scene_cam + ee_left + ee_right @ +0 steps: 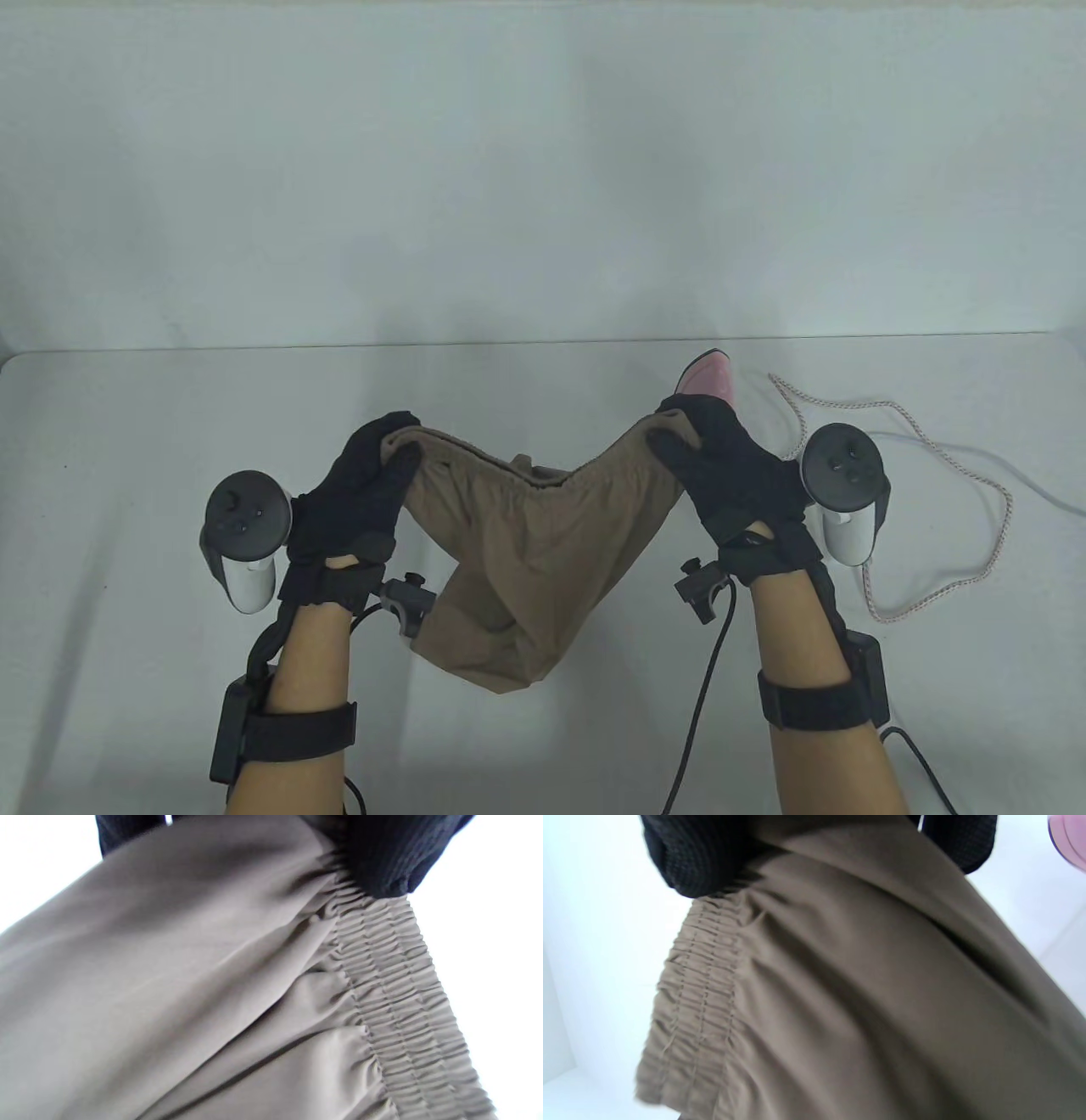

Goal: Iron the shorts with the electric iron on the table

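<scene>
Brown shorts point(526, 560) with an elastic waistband hang in the air between my two hands, above the white table point(127, 475). My left hand point(373, 488) grips the left end of the waistband. My right hand point(704, 458) grips the right end. The waistband sags in the middle and the legs droop toward me. In the left wrist view the gathered waistband point(398, 984) runs down from my gloved fingers point(382, 861). In the right wrist view the waistband point(691, 997) hangs below my fingers point(700, 857). A pink iron point(708, 378) stands behind my right hand, mostly hidden.
The iron's braided cord point(976, 501) loops over the table at the right, beside a thin white cable point(1018, 480). A white wall stands behind the table's far edge. A pink corner of the iron shows in the right wrist view point(1069, 836).
</scene>
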Demonstrator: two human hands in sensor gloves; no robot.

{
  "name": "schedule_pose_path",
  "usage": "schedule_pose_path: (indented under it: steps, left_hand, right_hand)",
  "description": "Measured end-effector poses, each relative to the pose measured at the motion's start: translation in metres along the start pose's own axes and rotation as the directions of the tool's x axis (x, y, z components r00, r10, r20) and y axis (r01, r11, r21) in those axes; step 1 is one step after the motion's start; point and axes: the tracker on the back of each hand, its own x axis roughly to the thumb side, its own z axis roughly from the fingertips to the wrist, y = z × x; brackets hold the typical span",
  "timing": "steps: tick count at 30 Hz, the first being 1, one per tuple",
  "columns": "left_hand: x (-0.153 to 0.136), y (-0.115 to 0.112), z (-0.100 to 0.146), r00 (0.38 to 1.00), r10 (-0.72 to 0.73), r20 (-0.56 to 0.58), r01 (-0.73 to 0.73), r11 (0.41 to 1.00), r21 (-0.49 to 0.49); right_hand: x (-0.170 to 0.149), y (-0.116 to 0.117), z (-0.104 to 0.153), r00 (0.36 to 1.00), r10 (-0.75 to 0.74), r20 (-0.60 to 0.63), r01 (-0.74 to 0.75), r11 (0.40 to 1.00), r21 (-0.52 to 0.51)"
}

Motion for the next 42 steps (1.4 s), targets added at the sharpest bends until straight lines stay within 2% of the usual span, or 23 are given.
schedule_pose_path:
  steps: [4, 6, 9, 10, 13, 14, 16, 18, 20, 23, 25, 27, 29, 30, 31, 32, 34, 36, 38, 42]
  left_hand:
    - [0.028, 0.018, 0.003, 0.993, -0.094, 0.07, 0.093, 0.996, 0.018]
    - [0.044, 0.025, 0.004, 0.994, -0.044, 0.095, 0.045, 0.999, -0.01]
    - [0.066, 0.03, 0.001, 0.988, 0.106, 0.109, -0.098, 0.992, -0.074]
    - [0.074, 0.032, -0.002, 0.99, 0.094, 0.109, -0.085, 0.993, -0.083]
    - [0.089, 0.037, -0.014, 0.991, -0.097, 0.093, 0.107, 0.988, -0.116]
    - [0.094, 0.04, -0.019, 0.966, -0.25, 0.074, 0.256, 0.961, -0.1]
    - [0.097, 0.039, -0.029, 0.877, -0.477, 0.051, 0.48, 0.874, -0.079]
    - [0.093, 0.03, -0.043, 0.751, -0.66, 0.02, 0.659, 0.746, -0.1]
    - [0.084, 0.022, -0.057, 0.702, -0.712, -0.01, 0.705, 0.698, -0.127]
    - [0.063, 0.015, -0.081, 0.673, -0.728, -0.134, 0.719, 0.686, -0.112]
    - [0.049, 0.012, -0.1, 0.679, -0.705, -0.204, 0.71, 0.702, -0.065]
    - [0.04, 0.014, -0.115, 0.724, -0.641, -0.257, 0.667, 0.745, 0.019]
    - [0.039, 0.023, -0.129, 0.801, -0.534, -0.27, 0.577, 0.809, 0.114]
    - [0.042, 0.028, -0.133, 0.849, -0.452, -0.273, 0.505, 0.847, 0.169]
    - [0.045, 0.032, -0.136, 0.895, -0.377, -0.24, 0.428, 0.878, 0.216]
    - [0.05, 0.039, -0.138, 0.942, -0.299, -0.151, 0.33, 0.906, 0.266]
    - [0.056, 0.049, -0.135, 0.973, -0.215, -0.08, 0.229, 0.917, 0.326]
    - [0.055, 0.057, -0.128, 0.988, -0.146, 0.042, 0.125, 0.937, 0.325]
    - [0.047, 0.06, -0.115, 0.988, -0.141, 0.064, 0.116, 0.948, 0.295]
    - [0.013, 0.059, -0.08, 0.965, -0.26, -0.02, 0.26, 0.95, 0.172]
  right_hand:
    - [0.028, -0.015, 0.005, 0.992, 0.097, 0.084, -0.095, 0.995, -0.032]
    - [0.044, -0.021, 0.009, 0.985, 0.123, 0.124, -0.119, 0.992, -0.034]
    - [0.059, -0.031, 0.008, 0.987, 0.062, 0.149, -0.054, 0.997, -0.059]
    - [0.064, -0.036, 0.006, 0.987, 0.072, 0.143, -0.065, 0.996, -0.053]
    - [0.072, -0.045, -0.002, 0.968, 0.224, 0.116, -0.218, 0.974, -0.062]
    - [0.073, -0.047, -0.006, 0.951, 0.295, 0.094, -0.291, 0.955, -0.055]
    - [0.07, -0.047, -0.014, 0.916, 0.399, 0.052, -0.397, 0.917, -0.044]
    - [0.062, -0.042, -0.027, 0.869, 0.495, 0.009, -0.495, 0.869, -0.016]
    - [0.054, -0.037, -0.038, 0.834, 0.552, -0.013, -0.552, 0.834, 0.0]
    - [0.036, -0.025, -0.066, 0.8, 0.59, -0.109, -0.591, 0.806, 0.022]
    - [0.029, -0.015, -0.088, 0.794, 0.585, -0.164, -0.593, 0.805, 0.003]
    - [0.028, -0.012, -0.105, 0.857, 0.484, -0.178, -0.505, 0.857, -0.1]
    - [0.037, -0.011, -0.118, 0.92, 0.346, -0.185, -0.381, 0.899, -0.215]
    - [0.042, -0.011, -0.123, 0.949, 0.28, -0.141, -0.307, 0.922, -0.235]
    - [0.048, -0.01, -0.126, 0.97, 0.222, -0.102, -0.241, 0.94, -0.241]
    - [0.058, -0.009, -0.128, 0.983, 0.174, -0.062, -0.184, 0.945, -0.269]
    - [0.064, -0.01, -0.127, 0.992, 0.107, 0.07, -0.083, 0.956, -0.281]
    - [0.062, -0.009, -0.121, 0.987, 0.015, 0.161, 0.031, 0.96, -0.279]
    - [0.054, -0.008, -0.114, 0.978, -0.011, 0.206, 0.064, 0.965, -0.253]
    - [0.017, 0.004, -0.094, 0.978, 0.153, 0.142, -0.133, 0.981, -0.14]
